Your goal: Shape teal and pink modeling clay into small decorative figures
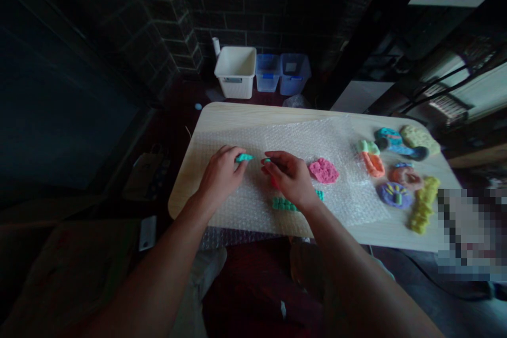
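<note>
My left hand [225, 168] is closed around one end of a teal-green strip of what looks like modelling clay [244, 158], its pointed tip aimed right. Across a small gap, my right hand [292, 175] pinches a small teal-green bit of the same stuff [267, 159] between thumb and finger. Something red [274, 182] shows beneath the right hand, partly hidden by it. Below that hand lies a bumpy green slab [284, 204], its middle covered by my wrist. A knobbly pink lump [324, 170] rests just right of the hand.
Bubble wrap [340, 137] covers much of the pale table [233, 111]. Several coloured clay-like shapes sit at the right, including an orange and green one [372, 161], a purple disc [396, 195] and a yellow strip [424, 205]. A white bin [236, 71] and blue tubs [295, 74] stand beyond.
</note>
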`<state>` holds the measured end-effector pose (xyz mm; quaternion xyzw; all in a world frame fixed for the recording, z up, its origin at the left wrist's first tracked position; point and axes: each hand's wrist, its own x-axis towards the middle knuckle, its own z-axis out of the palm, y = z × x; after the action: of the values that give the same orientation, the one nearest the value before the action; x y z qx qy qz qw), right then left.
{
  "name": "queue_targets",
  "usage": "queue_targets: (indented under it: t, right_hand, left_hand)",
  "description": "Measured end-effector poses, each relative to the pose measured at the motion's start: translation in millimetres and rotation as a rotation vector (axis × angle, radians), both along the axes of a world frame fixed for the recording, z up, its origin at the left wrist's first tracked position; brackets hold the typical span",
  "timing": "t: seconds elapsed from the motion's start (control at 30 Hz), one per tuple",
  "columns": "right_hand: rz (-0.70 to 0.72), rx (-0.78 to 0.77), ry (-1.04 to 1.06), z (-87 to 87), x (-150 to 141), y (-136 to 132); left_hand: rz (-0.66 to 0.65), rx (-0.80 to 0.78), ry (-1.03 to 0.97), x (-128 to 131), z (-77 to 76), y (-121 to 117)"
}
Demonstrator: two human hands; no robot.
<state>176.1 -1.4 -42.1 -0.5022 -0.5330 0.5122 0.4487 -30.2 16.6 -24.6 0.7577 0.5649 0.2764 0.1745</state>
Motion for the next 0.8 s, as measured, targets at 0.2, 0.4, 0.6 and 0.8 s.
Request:
queue_targets:
  t: [0.2,0.4,0.6,0.8]
  right_hand:
    - [0.069,0.332,-0.533,3.4,-3,-3]
    - [0.175,0.414,-0.69,-5.1,-11,-2]
    - [0.23,0.445,-0.72,-10.8,-15,-2]
    - [0.064,0.337,-0.481,1.7,-2,-2]
  left_hand:
    - [0.118,-0.077,-0.182,-2,6.1,2]
    - [0.165,-0.113,-0.276,-2,9.5,1]
    - [0.145,-0.154,-0.207,0,14.8,0]
    - [0.075,-0.143,-0.246,2,13.0,0]
